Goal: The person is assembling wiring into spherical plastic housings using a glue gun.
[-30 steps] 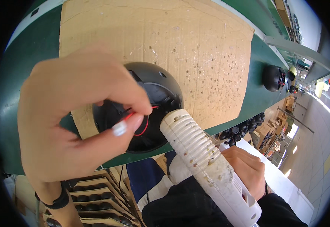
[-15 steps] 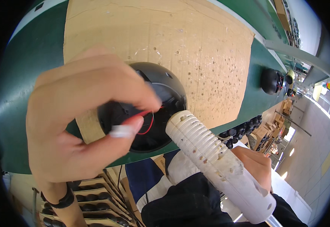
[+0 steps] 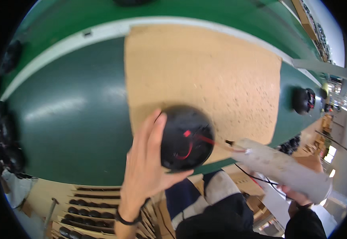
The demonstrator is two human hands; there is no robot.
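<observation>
My left hand (image 3: 147,159) grips the left side of a black dome-like shell (image 3: 173,119), fingers along its far-left edge and thumb at its near edge. The shell sits at the near edge of the cardboard. A thin red wire (image 3: 190,149) and a small red piece (image 3: 187,134) show on it. My right hand (image 3: 297,195) is wrapped round the rear of a thick whitish cylindrical tool (image 3: 285,165), partly hidden behind it. A blurred reddish strand (image 3: 211,141) stretches between the shell and the tool's front end.
A cardboard sheet (image 3: 205,63) covers part of the green bench (image 3: 74,111). Another black shell (image 3: 301,100) stands at the bench's right end. More dark round parts (image 3: 12,155) lie at far left. Below left, cardboard-divided racks (image 3: 90,213) hold several black pieces.
My left hand has gone from pinching the red wire over the shell to gripping the shell's side. The tool has moved right, away from the shell. The view has shifted.
</observation>
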